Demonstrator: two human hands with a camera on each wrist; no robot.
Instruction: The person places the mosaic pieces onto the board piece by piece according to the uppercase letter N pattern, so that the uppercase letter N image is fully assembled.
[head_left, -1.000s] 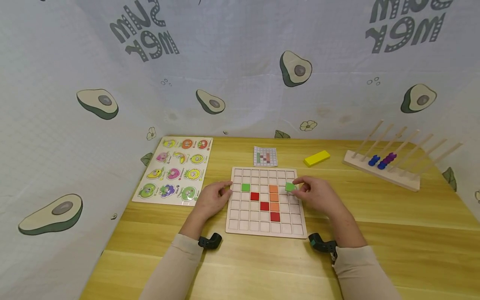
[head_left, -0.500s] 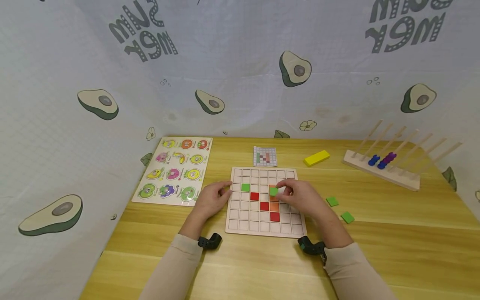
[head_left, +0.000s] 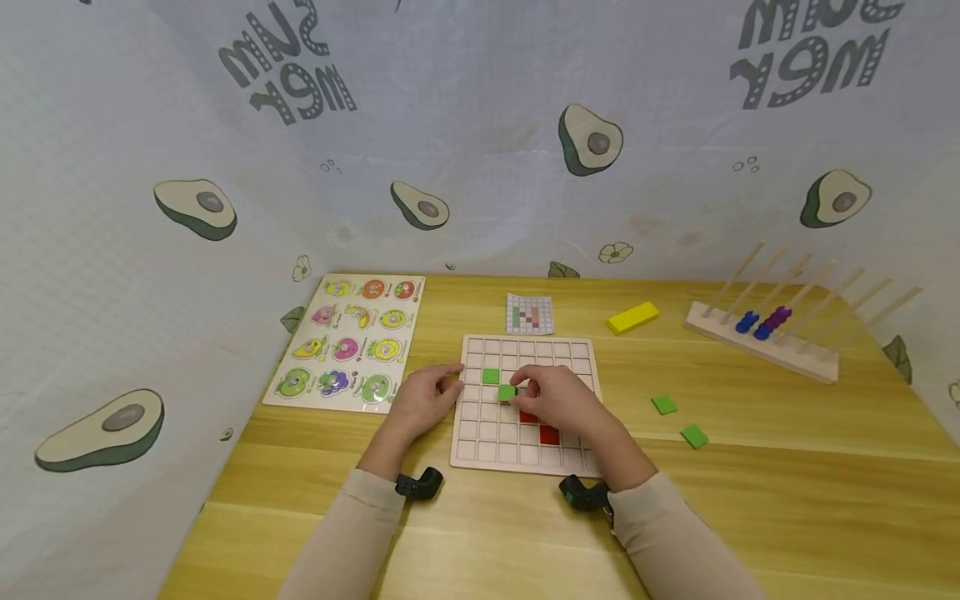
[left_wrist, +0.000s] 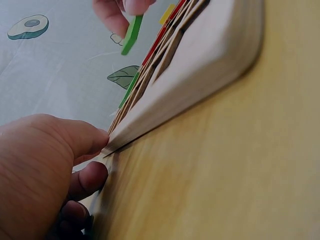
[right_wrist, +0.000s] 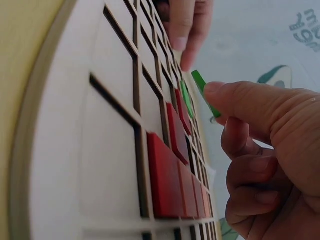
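Note:
My right hand [head_left: 561,402] pinches a green square tile [head_left: 507,392] between thumb and fingers, over the left-middle part of the pale wooden grid board [head_left: 476,451]. In the right wrist view the tile is tilted on edge, apart from the board. My left hand [head_left: 422,402] rests its thumb and finger at the board's left edge. Another green tile [head_left: 491,376] lies in a cell just up and left of the held one. Red tiles [head_left: 550,435] sit lower in the grid, partly covered by my right hand. Orange tiles [right_wrist: 198,195] show in the right wrist view.
Two loose green tiles [head_left: 694,436] lie right of the board. Behind it is a small pattern card [head_left: 529,315], with a yellow block [head_left: 632,317] to its right. A fruit puzzle board [head_left: 343,342] lies left; a peg rack [head_left: 761,342] with beads stands right.
My right hand has carried the green tile leftward across the board, from the right columns to the left-middle cells. Two loose green tiles have come into sight. My left hand stays put.

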